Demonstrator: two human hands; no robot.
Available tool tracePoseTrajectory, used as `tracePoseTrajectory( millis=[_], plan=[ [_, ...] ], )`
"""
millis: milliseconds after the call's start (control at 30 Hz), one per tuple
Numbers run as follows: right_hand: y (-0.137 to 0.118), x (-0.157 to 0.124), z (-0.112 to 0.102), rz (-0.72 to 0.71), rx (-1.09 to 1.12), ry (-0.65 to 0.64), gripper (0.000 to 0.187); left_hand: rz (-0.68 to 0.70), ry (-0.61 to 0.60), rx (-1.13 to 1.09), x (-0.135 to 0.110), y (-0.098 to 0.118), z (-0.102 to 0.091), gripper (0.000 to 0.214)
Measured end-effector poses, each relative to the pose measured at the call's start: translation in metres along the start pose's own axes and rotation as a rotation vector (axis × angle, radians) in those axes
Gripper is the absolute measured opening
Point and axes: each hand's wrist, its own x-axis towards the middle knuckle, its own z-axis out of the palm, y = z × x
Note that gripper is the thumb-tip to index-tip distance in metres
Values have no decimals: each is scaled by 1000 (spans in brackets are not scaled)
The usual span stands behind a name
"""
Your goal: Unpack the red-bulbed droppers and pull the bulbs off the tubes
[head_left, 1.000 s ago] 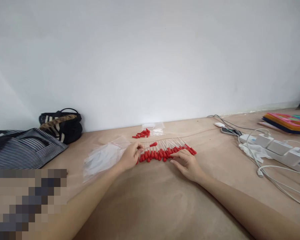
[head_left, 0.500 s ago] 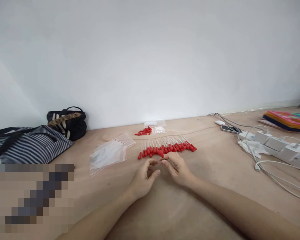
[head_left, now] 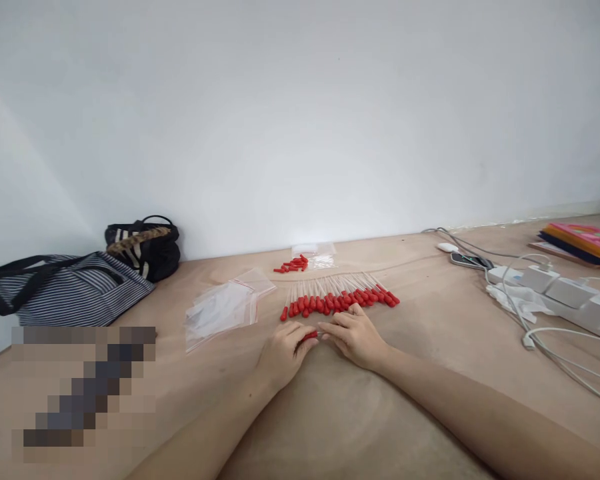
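Observation:
Between the fingertips of my left hand [head_left: 283, 350] a red rubber dropper bulb [head_left: 309, 335] is pinched, lying sideways. My right hand [head_left: 354, 335] is closed at the other side, fingertips around a thin clear tube [head_left: 321, 333] that meets the bulb; most of the tube is hidden by the fingers. Just beyond both hands lies a row of droppers [head_left: 340, 301], red bulbs toward me and clear thin tubes pointing to the wall. A small heap of loose red bulbs [head_left: 293, 265] sits behind that row.
Clear zip bags [head_left: 225, 310] lie left of the row. Another clear bag with thin tubes [head_left: 323, 257] is near the wall. At left stand a striped bag [head_left: 80, 290] and a black bag [head_left: 163, 250]. White chargers and cables [head_left: 570, 293] spread on the right, near colourful flat items [head_left: 585, 240].
The red bulb has come into my left fingers, which have closed on it. Both hands have drawn slightly toward me from the row, and the view has shifted a little.

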Motion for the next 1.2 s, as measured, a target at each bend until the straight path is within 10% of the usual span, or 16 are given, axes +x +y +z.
tracePoseTrajectory(
  millis=[1200],
  plan=[
    [1, -6, -6, 45, 75, -82, 27, -73, 13, -27, -3, -3, -4, 19]
  ],
)
